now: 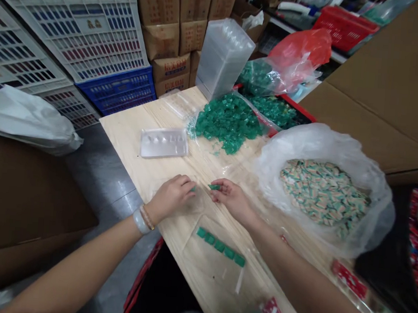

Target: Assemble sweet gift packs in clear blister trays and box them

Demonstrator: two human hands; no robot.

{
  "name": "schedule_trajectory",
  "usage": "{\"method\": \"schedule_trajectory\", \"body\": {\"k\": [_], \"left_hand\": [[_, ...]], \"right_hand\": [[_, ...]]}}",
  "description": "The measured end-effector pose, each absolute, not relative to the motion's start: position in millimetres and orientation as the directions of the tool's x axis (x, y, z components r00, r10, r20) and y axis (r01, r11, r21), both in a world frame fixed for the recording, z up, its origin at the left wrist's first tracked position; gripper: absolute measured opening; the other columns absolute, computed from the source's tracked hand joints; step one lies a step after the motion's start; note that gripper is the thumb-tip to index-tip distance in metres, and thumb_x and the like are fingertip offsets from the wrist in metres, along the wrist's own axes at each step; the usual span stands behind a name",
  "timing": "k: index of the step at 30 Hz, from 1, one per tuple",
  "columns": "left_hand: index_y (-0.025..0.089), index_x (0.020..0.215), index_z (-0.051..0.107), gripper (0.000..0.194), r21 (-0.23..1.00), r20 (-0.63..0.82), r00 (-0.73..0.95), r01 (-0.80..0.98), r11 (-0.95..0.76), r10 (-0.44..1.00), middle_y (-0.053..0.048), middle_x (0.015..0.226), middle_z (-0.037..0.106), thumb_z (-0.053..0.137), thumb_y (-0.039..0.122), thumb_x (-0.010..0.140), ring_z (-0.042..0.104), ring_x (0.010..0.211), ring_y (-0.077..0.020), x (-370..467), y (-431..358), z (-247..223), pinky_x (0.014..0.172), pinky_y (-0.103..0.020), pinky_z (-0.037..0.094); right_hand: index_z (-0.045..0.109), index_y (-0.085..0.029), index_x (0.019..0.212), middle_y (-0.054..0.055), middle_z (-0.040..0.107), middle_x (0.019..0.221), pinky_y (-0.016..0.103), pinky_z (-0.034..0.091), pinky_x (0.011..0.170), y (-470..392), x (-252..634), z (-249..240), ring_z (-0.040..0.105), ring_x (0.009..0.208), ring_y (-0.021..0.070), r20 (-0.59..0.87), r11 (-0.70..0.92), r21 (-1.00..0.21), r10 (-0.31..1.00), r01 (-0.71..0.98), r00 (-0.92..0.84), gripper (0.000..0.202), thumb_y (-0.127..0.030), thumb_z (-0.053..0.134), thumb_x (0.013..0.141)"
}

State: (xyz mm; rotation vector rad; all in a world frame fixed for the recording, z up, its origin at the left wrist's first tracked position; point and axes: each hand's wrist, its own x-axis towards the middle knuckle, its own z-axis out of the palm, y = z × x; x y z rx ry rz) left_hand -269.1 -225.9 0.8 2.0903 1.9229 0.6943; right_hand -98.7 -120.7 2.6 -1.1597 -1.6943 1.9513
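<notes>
Between the thumb and fingers of my right hand (235,201) is a small green piece (214,187), thin and pointed from this angle. My left hand (174,194) is closed at the fingertips, with a bit of green (193,189) showing there; it hovers over a clear plastic tray that the hand partly hides. Nearer to me lies another clear tray (197,251) with several green squares (219,245) in a row. Beyond my hands a heap of similar green pieces (229,120) spreads across the wooden table (144,111).
An upside-down or closed clear tray (164,143) lies at the table's left. A tall stack of clear trays (223,57) stands at the back. To the right, a plastic bag (377,206) holds many green-and-beige pieces (324,195). Plastic crates (78,28) and cardboard boxes (161,15) stand behind.
</notes>
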Motion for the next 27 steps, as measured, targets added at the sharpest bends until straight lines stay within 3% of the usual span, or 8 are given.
{"method": "schedule_trajectory", "body": {"k": [4, 9, 12, 16, 21, 27], "left_hand": [[0.015, 0.091, 0.061, 0.02, 0.353, 0.118, 0.08, 0.928, -0.117, 0.99, -0.006, 0.084, 0.056, 0.05, 0.03, 0.084, 0.051, 0.083, -0.0169, -272.7, -221.9, 0.2, 0.075, -0.03, 0.046], [0.014, 0.083, 0.061, 0.017, 0.184, -0.043, 0.135, 0.975, -0.125, 0.99, -0.006, 0.082, 0.054, 0.051, 0.028, 0.082, 0.052, 0.08, -0.0184, -264.4, -211.7, 14.8, 0.069, -0.03, 0.045], [0.013, 0.08, 0.06, 0.014, 0.122, -0.054, 0.127, 0.985, -0.119, 0.99, -0.007, 0.084, 0.053, 0.049, 0.022, 0.082, 0.051, 0.081, -0.0208, -256.1, -208.4, 21.8, 0.065, -0.031, 0.044], [0.015, 0.091, 0.059, 0.014, 0.221, -0.02, 0.057, 0.974, -0.051, 0.998, -0.007, 0.089, 0.054, 0.051, 0.02, 0.081, 0.051, 0.084, -0.02, -255.7, -211.2, 17.6, 0.073, -0.032, 0.044], [0.018, 0.106, 0.054, 0.026, 0.385, 0.009, 0.034, 0.922, -0.035, 0.999, -0.005, 0.094, 0.057, 0.054, 0.021, 0.08, 0.051, 0.09, -0.0176, -260.5, -214.6, 12.1, 0.082, -0.031, 0.043], [0.014, 0.086, 0.058, 0.012, 0.229, -0.005, 0.203, 0.954, -0.196, 0.979, -0.007, 0.085, 0.057, 0.053, 0.023, 0.08, 0.052, 0.085, -0.0195, -249.6, -201.0, 21.9, 0.076, -0.032, 0.044]], "right_hand": [[0.053, -0.018, 0.082, -0.003, 0.057, 0.065, 0.024, 0.041, 0.052, -126.0, -103.2, 2.8, 0.051, 0.051, 0.0083, -0.332, -0.195, -0.941, 0.691, 0.276, -0.642, 0.025, -0.034, 0.061, 0.065], [0.061, -0.016, 0.078, 0.003, 0.06, 0.076, 0.026, 0.043, 0.062, -127.9, -102.1, -6.8, 0.053, 0.066, 0.0118, -0.176, 0.062, -0.937, 0.767, 0.345, -0.616, 0.019, -0.032, 0.058, 0.068], [0.061, -0.015, 0.087, 0.002, 0.061, 0.075, 0.025, 0.043, 0.061, -127.7, -103.1, -12.9, 0.054, 0.063, 0.0118, -0.205, 0.017, -0.937, 0.781, 0.348, -0.59, 0.023, -0.029, 0.057, 0.068], [0.06, -0.017, 0.096, 0.003, 0.063, 0.083, 0.026, 0.043, 0.061, -129.7, -107.1, -17.5, 0.054, 0.063, 0.0112, -0.15, 0.087, -0.938, 0.772, 0.337, -0.617, 0.028, -0.024, 0.052, 0.07], [0.06, -0.018, 0.089, 0.001, 0.062, 0.077, 0.027, 0.043, 0.063, -134.0, -111.0, -22.8, 0.054, 0.064, 0.0123, -0.113, 0.177, -0.907, 0.77, 0.382, -0.627, 0.022, -0.019, 0.049, 0.07], [0.058, -0.019, 0.084, 0.001, 0.06, 0.072, 0.028, 0.044, 0.062, -134.4, -109.1, -26.7, 0.055, 0.063, 0.0135, -0.087, 0.206, -0.88, 0.816, 0.429, -0.572, 0.015, -0.022, 0.049, 0.072]]}}
